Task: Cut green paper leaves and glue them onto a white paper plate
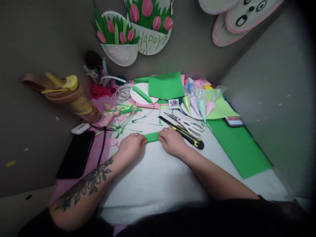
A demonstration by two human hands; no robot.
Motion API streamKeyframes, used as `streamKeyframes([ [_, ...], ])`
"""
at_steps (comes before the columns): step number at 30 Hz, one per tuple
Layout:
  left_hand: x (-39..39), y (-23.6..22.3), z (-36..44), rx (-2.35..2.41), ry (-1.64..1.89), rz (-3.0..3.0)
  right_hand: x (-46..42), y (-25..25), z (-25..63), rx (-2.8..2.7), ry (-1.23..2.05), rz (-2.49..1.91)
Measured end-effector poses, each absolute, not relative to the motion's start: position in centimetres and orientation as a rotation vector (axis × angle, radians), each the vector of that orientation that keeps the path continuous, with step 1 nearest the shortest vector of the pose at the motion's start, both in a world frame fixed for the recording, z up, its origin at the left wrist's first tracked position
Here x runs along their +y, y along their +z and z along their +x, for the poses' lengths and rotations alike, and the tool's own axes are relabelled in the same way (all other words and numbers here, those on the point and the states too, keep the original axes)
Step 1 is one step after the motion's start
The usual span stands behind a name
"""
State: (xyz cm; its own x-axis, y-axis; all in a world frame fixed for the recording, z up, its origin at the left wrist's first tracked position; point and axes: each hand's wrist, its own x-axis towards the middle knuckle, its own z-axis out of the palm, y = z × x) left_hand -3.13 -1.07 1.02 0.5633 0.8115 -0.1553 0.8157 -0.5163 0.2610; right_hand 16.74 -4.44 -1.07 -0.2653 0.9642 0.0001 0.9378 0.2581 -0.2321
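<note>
Paper strip point(152, 137) in grip of left hand point(132, 144) and right hand point(172, 141), cutter point(184, 133), scissors point(185, 123), scraps point(128, 112) just beyond

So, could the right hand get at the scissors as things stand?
Probably yes: the scissors lie close beyond the right hand, and the box cutter between looks low enough to reach over. That hand holds the green strip, though, so would likely release it first.

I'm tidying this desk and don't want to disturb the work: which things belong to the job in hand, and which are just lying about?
Likely part of the job:
green strip, held by the left hand and right hand
cutter knife
white-handled scissors
green sheet at right

Probably just lying about:
lidded tumbler
black phone
small white case
</note>
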Motion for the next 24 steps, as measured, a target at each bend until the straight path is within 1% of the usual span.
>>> streamKeyframes([
  [10,-1.2,1.1,-2.7,1.393,-0.062,2.532,-4.4,-0.5,15.8,-2.432,0.169,-1.955],
  [24,-1.4,0.6,-2.1,1.481,-0.085,2.579,-4.4,-0.9,15.7,-2.417,0.124,-1.952],
])
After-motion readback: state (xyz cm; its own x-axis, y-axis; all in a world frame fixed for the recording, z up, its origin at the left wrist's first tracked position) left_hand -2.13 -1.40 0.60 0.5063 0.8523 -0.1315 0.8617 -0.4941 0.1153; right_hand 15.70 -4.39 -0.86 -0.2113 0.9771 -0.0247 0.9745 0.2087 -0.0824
